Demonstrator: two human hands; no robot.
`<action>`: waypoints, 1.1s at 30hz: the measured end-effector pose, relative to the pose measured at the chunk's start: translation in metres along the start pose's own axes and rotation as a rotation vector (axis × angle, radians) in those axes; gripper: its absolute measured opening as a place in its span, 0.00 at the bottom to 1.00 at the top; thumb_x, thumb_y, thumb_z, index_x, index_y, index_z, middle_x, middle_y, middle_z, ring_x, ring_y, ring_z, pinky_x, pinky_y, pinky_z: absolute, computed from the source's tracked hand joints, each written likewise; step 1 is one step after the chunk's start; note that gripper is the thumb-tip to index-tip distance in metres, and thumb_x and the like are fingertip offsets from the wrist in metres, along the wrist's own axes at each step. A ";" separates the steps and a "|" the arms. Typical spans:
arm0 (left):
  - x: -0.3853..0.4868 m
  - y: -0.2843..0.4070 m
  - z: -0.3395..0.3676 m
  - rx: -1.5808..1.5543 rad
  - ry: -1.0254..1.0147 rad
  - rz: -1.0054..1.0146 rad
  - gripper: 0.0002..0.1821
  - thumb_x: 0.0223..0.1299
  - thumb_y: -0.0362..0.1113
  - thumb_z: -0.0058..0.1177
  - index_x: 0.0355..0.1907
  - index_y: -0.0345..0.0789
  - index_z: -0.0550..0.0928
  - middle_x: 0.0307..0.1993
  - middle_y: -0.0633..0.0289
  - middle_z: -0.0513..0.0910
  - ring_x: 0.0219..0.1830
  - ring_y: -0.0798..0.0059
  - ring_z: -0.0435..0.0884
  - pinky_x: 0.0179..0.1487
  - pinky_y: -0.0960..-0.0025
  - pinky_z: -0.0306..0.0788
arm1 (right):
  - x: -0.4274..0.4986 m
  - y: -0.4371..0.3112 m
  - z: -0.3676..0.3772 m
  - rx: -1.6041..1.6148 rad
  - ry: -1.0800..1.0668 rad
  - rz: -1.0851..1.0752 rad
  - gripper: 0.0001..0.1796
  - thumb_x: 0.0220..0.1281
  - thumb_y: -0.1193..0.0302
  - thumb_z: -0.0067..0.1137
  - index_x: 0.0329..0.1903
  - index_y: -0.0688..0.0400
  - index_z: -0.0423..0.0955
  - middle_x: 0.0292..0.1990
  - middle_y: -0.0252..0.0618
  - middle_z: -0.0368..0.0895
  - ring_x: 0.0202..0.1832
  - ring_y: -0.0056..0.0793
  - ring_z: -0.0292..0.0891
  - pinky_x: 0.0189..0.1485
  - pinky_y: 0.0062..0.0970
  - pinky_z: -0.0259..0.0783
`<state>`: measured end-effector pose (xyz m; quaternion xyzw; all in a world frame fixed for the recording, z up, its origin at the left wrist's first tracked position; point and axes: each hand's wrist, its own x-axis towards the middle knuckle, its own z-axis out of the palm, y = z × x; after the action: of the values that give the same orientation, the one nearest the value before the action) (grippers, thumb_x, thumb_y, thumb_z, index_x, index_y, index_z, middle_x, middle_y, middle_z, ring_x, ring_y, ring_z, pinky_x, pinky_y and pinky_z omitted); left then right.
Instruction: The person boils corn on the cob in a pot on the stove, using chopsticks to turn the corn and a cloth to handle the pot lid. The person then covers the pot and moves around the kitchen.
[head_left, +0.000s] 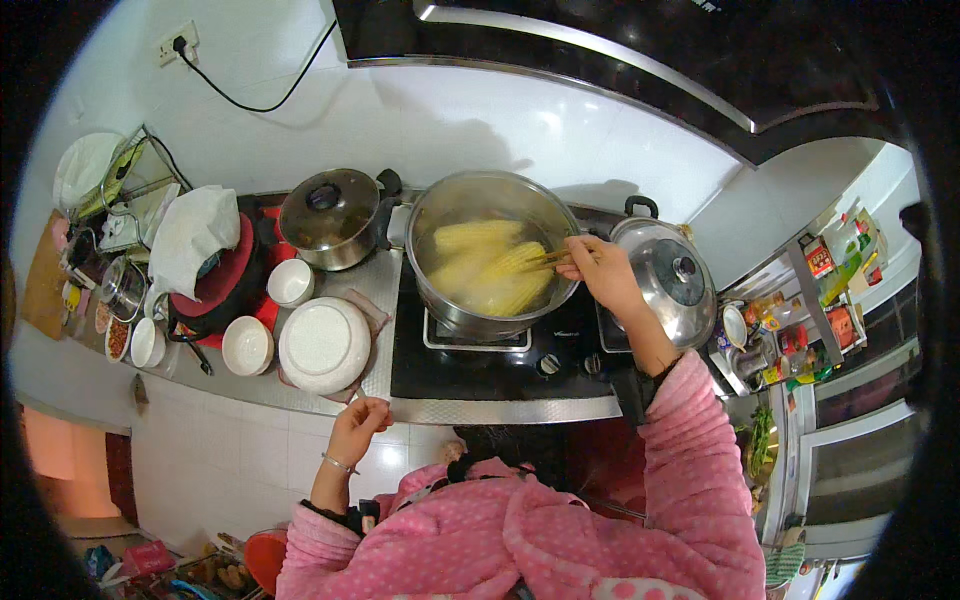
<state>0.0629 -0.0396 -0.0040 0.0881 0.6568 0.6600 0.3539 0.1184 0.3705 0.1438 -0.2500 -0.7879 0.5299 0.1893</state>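
Observation:
My right hand (600, 271) grips wooden chopsticks (553, 258) over the right rim of a large steel pot (495, 324). The chopstick tips reach an ear of corn (517, 259) inside. Several yellow corn cobs lie in the pot, blurred by steam, and the pot stands on the left burner of a black gas stove (465, 375). Beyond the counter's front edge, my left hand (362, 427) hangs with fingers curled; no object shows in it. Nearest to it is an upturned white bowl (325, 345) on a folded cloth (371, 311).
A lidded pot (330, 217) stands left of the corn pot. To the right sits a steel pot with a domed lid (667, 281). White bowls (247, 345) and a black pan with a red interior (225, 277) crowd the left counter. A range hood (600, 67) overhangs the stove.

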 end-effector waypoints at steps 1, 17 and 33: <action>-0.001 -0.002 -0.003 -0.016 0.008 0.000 0.10 0.63 0.37 0.51 0.39 0.31 0.77 0.31 0.63 0.80 0.34 0.79 0.78 0.40 0.76 0.73 | 0.007 0.002 0.001 -0.031 -0.047 -0.068 0.19 0.67 0.65 0.48 0.46 0.71 0.73 0.33 0.46 0.82 0.33 0.28 0.82 0.35 0.21 0.77; 0.002 -0.016 -0.012 -0.029 0.097 -0.008 0.12 0.63 0.41 0.52 0.40 0.34 0.78 0.33 0.62 0.81 0.35 0.76 0.80 0.41 0.74 0.75 | 0.030 -0.019 -0.006 -0.382 -0.066 -0.193 0.16 0.64 0.65 0.48 0.42 0.67 0.76 0.29 0.49 0.82 0.30 0.30 0.83 0.36 0.24 0.75; -0.002 -0.004 0.000 -0.039 0.085 -0.007 0.11 0.63 0.40 0.53 0.39 0.33 0.78 0.32 0.64 0.80 0.33 0.79 0.78 0.39 0.76 0.72 | 0.087 -0.007 0.048 0.245 -0.202 -0.054 0.19 0.66 0.64 0.50 0.46 0.69 0.74 0.39 0.42 0.80 0.41 0.26 0.79 0.42 0.19 0.75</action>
<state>0.0658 -0.0410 -0.0069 0.0507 0.6587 0.6745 0.3296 0.0195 0.3844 0.1353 -0.1491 -0.7387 0.6394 0.1524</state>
